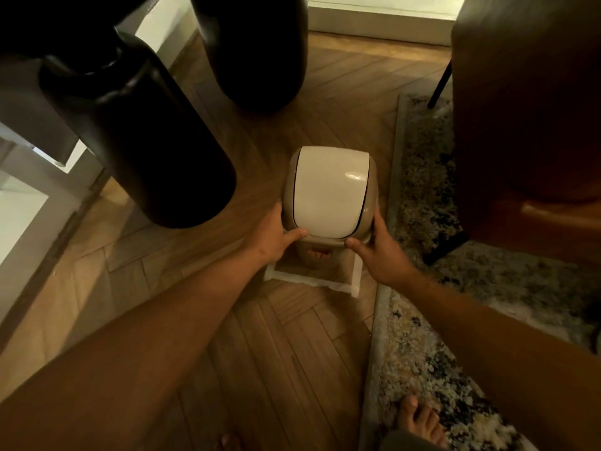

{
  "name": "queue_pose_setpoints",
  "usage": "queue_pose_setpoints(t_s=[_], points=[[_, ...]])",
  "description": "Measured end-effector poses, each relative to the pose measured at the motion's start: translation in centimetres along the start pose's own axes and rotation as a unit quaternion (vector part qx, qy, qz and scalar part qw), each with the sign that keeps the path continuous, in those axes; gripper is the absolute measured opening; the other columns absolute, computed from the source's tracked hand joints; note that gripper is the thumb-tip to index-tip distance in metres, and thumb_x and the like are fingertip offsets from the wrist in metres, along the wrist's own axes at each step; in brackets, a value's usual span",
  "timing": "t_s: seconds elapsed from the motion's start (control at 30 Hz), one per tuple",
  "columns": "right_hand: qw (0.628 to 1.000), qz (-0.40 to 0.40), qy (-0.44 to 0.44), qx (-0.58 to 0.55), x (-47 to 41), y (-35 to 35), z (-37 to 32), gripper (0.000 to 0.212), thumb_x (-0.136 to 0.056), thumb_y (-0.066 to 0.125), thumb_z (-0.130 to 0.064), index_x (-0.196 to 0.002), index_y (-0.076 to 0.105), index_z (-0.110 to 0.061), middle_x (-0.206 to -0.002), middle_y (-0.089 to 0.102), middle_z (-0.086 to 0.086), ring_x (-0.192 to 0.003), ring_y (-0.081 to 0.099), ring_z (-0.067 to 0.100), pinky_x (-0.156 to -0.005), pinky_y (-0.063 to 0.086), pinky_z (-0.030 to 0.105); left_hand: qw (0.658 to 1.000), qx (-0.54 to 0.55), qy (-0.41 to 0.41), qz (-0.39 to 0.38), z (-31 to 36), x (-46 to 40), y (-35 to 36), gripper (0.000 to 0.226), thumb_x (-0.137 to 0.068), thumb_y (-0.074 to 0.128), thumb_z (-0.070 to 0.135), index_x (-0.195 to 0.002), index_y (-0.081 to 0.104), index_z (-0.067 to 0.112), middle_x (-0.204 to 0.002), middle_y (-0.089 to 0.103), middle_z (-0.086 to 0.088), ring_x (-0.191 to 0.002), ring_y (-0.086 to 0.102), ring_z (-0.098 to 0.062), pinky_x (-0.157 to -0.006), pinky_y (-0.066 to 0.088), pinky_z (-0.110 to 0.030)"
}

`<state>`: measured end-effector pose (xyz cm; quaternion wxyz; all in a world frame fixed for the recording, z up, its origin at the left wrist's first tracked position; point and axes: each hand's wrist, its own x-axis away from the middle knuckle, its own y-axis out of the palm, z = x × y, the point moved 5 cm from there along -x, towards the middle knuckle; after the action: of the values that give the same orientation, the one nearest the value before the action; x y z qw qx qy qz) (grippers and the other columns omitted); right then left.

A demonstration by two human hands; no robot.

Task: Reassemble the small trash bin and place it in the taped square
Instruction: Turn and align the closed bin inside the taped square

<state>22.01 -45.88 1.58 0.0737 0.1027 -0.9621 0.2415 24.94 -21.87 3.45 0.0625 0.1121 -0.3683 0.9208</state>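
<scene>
Presently the placing step is in hand. The wooden floor [286, 353] carries everything, and a patterned rug [422, 369] covers its right side, its near edge running just beside the taped square [312, 281]. A brown chair [527, 109] stands over the rug at the far right, one dark leg [445, 252] coming down near the square's right edge. Two large dark vases occupy the left and far side: the near vase [140, 131] looms close to the bin's left, the far vase [257, 50] stands behind.

The small trash bin [328, 203] appears reassembled, its white swing lid [328, 190] seated in the beige top ring. It is held over the taped square; whether its base touches the floor cannot be told, as the lid hides the far part of the square.

The left hand [276, 236] clasps the left side of the top ring, thumb laid along the near rim. The right hand [380, 249] clasps the right side likewise, thumb on the near rim. Both are closed around the bin.

In my judgement, the next move calls for settling the base squarely inside the tape, then releasing. The near vase and the chair leg leave limited side room; the rug edge could tilt the base if it strays right.
</scene>
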Motion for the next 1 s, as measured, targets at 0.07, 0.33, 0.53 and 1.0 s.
queue_pose_setpoints(t_s=[0.07,0.33,0.53,1.0], points=[[1.000,-0.015,-0.007,0.007,-1.5,-1.0,-0.2,0.099,-0.096,0.070,-0.028,-0.164,-0.002,-0.033,-0.164,0.035,-0.009,-0.146,0.037,0.005,-0.119,0.038,0.042,1.000,0.005,-0.010,-0.001,0.1,-0.8,0.3,0.086,-0.081,0.078,0.040,-0.152,0.034,0.018,-0.145,0.052,-0.004,-0.118,0.058,-0.019,-0.095,0.040,-0.026],[0.999,-0.011,0.015,0.029,-4.3,-2.7,-0.4,0.102,-0.095,0.070,-0.024,-0.163,-0.004,-0.036,-0.160,0.042,-0.005,-0.144,0.043,0.013,-0.117,0.041,0.044,1.000,0.010,-0.003,-0.004,1.8,-4.0,0.4,0.085,-0.079,0.081,0.037,-0.149,0.036,0.021,-0.147,0.052,-0.003,-0.136,0.048,-0.024,-0.110,0.040,-0.040],[0.999,0.022,0.009,0.024,-5.0,-2.7,0.7,0.107,-0.076,0.071,-0.055,-0.161,0.005,-0.047,-0.155,0.048,-0.001,-0.140,0.049,0.019,-0.111,0.046,0.050,1.000,0.010,0.010,-0.004,1.5,-4.8,0.3,0.084,-0.079,0.080,0.036,-0.149,0.037,0.021,-0.148,0.050,-0.003,-0.138,0.045,-0.024,-0.112,0.037,-0.040],[0.995,0.073,0.056,0.035,-2.0,-1.6,0.6,0.098,-0.088,0.077,-0.036,-0.162,0.014,-0.035,-0.150,0.056,-0.002,-0.137,0.052,0.021,-0.110,0.046,0.040,0.999,0.030,0.003,-0.022,1.2,-3.1,0.1,0.081,-0.079,0.082,0.026,-0.148,0.040,0.021,-0.147,0.051,-0.003,-0.138,0.045,-0.024,-0.112,0.038,-0.039]])
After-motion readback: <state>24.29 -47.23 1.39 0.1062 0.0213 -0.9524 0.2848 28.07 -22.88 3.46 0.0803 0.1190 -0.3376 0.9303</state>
